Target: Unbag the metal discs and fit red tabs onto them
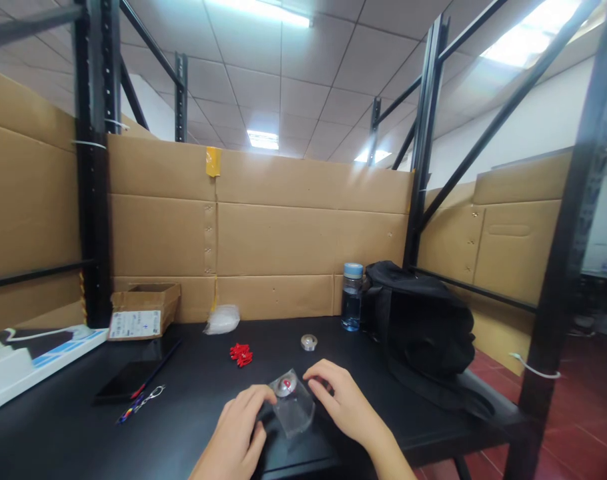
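Note:
A small clear plastic bag [297, 415] is between my hands near the front of the black table. A round silver piece with a red centre [286, 385] shows at the bag's upper end. My left hand [239, 420] has its fingertips at the bag's upper left edge, thumb apart from the fingers. On the other side, my right hand [342, 399] is curved beside the bag's upper right, thumb and forefinger spread. Farther back sit a second round silver piece [309, 343] and a cluster of red pieces [241, 355].
A black bag [423, 320] and a water bottle [352, 297] stand back right. Leftward are a cardboard box [143, 311], a white power strip [43, 367], a dark phone-like slab [126, 381] and a keyring [141, 403]. A white translucent packet [222, 320] rests by the cardboard wall [283, 240].

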Motion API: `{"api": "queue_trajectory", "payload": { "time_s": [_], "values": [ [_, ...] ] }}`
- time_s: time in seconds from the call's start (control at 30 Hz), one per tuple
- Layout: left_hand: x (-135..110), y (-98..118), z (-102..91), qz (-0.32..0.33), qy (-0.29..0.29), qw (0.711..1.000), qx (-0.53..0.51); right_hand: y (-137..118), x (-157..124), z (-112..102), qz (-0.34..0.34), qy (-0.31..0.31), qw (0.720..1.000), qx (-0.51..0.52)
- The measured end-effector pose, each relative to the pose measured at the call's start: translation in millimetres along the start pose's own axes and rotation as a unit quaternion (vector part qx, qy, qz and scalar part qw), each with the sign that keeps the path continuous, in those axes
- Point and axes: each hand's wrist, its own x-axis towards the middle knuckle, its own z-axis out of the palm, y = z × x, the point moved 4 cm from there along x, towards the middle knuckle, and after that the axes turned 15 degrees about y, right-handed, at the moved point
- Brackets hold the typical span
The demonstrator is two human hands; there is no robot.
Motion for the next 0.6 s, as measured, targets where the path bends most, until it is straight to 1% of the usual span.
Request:
{"api": "queue_trajectory", "payload": {
  "time_s": [0.07, 0.17, 0.27, 0.33, 0.47, 0.53, 0.6],
  "values": [
    [3, -4, 5.4, -0.032, 0.001, 0.999, 0.013, 6, -6, 3, 0.009, 0.029, 0.999, -0.027],
    [10, 0, 12.1, -0.055, -0.012, 0.998, 0.036, 8, -9, 14, 0.005, 0.028, 0.999, -0.045],
    [15, 5, 13.2, -0.059, -0.014, 0.997, 0.050, 7, -9, 18, -0.001, 0.037, 0.999, -0.025],
    [13, 3, 10.9, -0.060, 0.001, 0.997, 0.049, 7, -10, 16, 0.000, 0.038, 0.999, 0.000],
    [2, -14, 7.0, -0.057, 0.052, 0.997, 0.031, 3, -15, 9, 0.013, 0.028, 0.998, 0.059],
    [-3, -20, 8.3, -0.055, 0.074, 0.995, 0.030, 2, -17, 10, 0.022, 0.026, 0.996, 0.078],
    [-4, -22, 11.9, -0.058, 0.082, 0.994, 0.049, 4, -17, 14, 0.033, 0.030, 0.996, 0.081]
  ]
}}
